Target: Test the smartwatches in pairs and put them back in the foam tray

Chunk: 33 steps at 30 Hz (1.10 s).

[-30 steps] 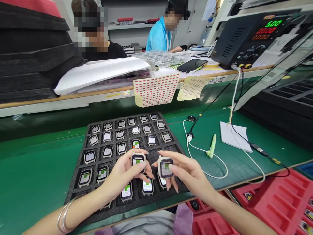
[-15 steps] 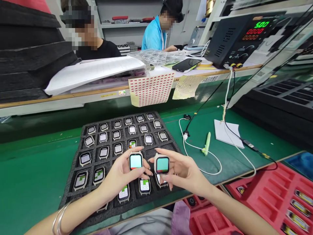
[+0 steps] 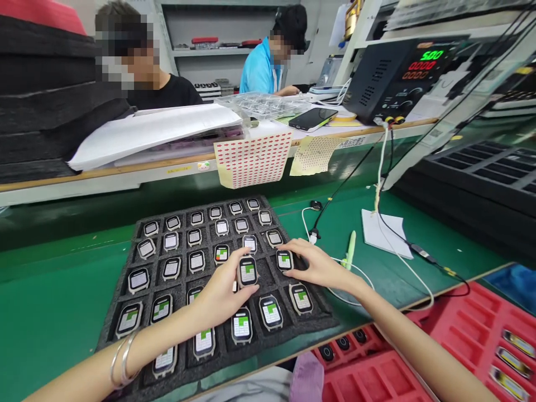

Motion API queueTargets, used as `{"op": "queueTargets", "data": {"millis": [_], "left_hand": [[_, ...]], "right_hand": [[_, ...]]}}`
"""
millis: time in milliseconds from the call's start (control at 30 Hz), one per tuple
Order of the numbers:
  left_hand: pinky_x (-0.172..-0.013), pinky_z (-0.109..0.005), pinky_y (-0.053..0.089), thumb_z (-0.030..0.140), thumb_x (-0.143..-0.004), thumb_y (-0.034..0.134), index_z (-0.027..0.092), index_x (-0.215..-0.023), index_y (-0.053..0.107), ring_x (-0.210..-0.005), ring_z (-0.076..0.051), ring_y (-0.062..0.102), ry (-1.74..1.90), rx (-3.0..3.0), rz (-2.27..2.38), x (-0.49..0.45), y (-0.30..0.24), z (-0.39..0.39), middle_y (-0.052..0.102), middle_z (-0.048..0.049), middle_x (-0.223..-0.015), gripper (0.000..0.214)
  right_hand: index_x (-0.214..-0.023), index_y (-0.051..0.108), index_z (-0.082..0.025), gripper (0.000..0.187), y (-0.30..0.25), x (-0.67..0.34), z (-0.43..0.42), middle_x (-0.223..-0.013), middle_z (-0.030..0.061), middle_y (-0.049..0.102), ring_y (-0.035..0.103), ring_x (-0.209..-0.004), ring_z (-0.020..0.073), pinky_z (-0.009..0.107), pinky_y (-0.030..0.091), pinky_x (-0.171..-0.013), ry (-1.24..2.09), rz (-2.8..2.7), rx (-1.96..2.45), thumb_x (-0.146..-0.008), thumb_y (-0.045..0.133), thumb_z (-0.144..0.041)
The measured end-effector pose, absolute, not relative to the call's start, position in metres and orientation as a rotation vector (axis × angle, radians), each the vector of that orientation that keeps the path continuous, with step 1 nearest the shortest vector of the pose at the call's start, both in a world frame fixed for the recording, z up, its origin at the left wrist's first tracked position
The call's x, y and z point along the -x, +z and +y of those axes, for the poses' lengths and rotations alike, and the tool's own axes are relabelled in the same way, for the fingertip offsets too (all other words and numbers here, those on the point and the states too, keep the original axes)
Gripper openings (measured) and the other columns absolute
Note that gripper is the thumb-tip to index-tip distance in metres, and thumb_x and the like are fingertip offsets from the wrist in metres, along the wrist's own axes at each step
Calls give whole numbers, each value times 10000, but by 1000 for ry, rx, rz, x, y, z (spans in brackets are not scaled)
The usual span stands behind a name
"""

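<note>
My left hand (image 3: 226, 285) grips a smartwatch case (image 3: 247, 272) by its edges, over the middle right of a dark grey foam tray (image 3: 264, 267). Green and white blocks show on its lit screen. Between the fingers of my right hand (image 3: 314, 264) is a second watch case (image 3: 284, 261), at a compartment by the tray's right edge; whether it touches the foam I cannot tell. Several other strapless watches fill the compartments around, some with green-and-white screens, such as the watch (image 3: 271, 312) in the near row.
Behind the tray runs a shelf with papers (image 3: 159, 131), a phone (image 3: 313, 119) and a power supply (image 3: 393, 78). Cables, a green pen (image 3: 350, 248) and a white pad (image 3: 383, 233) lie to the right. Red foam trays (image 3: 377, 374) stand low at right. Two people sit beyond.
Both hands have moved from in front of me down to the tray, the right one farther right, each with its watch. The two screens went from plain cyan to green-and-white blocks.
</note>
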<state>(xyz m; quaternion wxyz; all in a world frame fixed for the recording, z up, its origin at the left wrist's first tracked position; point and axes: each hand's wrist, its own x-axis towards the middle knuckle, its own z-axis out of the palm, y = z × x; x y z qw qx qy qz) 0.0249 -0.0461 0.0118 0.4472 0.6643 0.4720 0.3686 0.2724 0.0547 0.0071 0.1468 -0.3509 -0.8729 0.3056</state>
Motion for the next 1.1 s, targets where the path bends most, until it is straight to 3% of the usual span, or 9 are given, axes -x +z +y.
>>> {"op": "queueTargets", "data": {"millis": [100, 267, 367, 433, 533, 667, 1100], "left_hand": [[-931, -460, 425, 249, -794, 630, 181, -1186, 439, -1078, -275, 516, 715, -2126, 1399, -36, 1, -27, 552, -103, -1139, 441], [-812, -472, 433, 378, -700, 721, 171, -951, 569, -946, -300, 510, 574, -2309, 1435, -48, -1, -12, 558, -86, -997, 359], [-840, -456, 407, 299, -821, 587, 180, -1006, 562, -995, -290, 493, 539, -2400, 1483, -42, 4, 1, 545, -88, -1034, 222], [-887, -493, 367, 198, -844, 509, 159, -1095, 533, -1071, -317, 456, 524, -2439, 1542, -35, 5, 16, 512, -127, -1116, 255], [-878, -488, 377, 228, -810, 569, 144, -1089, 531, -1039, -327, 475, 451, -2478, 1536, -25, 2, 36, 511, -135, -1096, 294], [-852, -433, 408, 316, -803, 624, 142, -1019, 534, -990, -304, 494, 378, -2517, 1454, -21, -5, 44, 539, -117, -1022, 291], [-849, -489, 394, 217, -793, 637, 124, -964, 497, -980, -345, 525, 416, -2392, 1386, -34, -12, -9, 548, -154, -1002, 240]], "right_hand": [[-1279, 553, -204, 503, 7, -282, 60, -1102, 92, 535, 515, -1067, 261, 391, 417, -941, 853, -2620, 905, -816, 661, -366], [-1320, 514, -209, 549, 19, -286, 68, -1132, 83, 518, 507, -1080, 255, 367, 413, -941, 849, -2714, 860, -834, 643, -428], [-1267, 542, -159, 395, 21, -276, 86, -1148, 107, 530, 487, -1109, 260, 387, 388, -965, 746, -2700, 857, -919, 525, -345], [-1218, 571, -134, 364, 18, -266, 101, -1126, 123, 541, 479, -1104, 289, 422, 386, -956, 699, -2714, 863, -895, 551, -300], [-1167, 599, -142, 384, 13, -253, 117, -1046, 110, 553, 507, -1041, 303, 421, 425, -900, 724, -2769, 853, -807, 652, -263], [-1166, 582, -159, 392, 10, -247, 120, -1067, 96, 536, 519, -1031, 279, 390, 438, -895, 760, -2817, 821, -787, 659, -221], [-1181, 546, -153, 394, 19, -259, 62, -1090, 89, 512, 543, -1012, 249, 341, 460, -868, 831, -2829, 842, -796, 625, -182]]}}
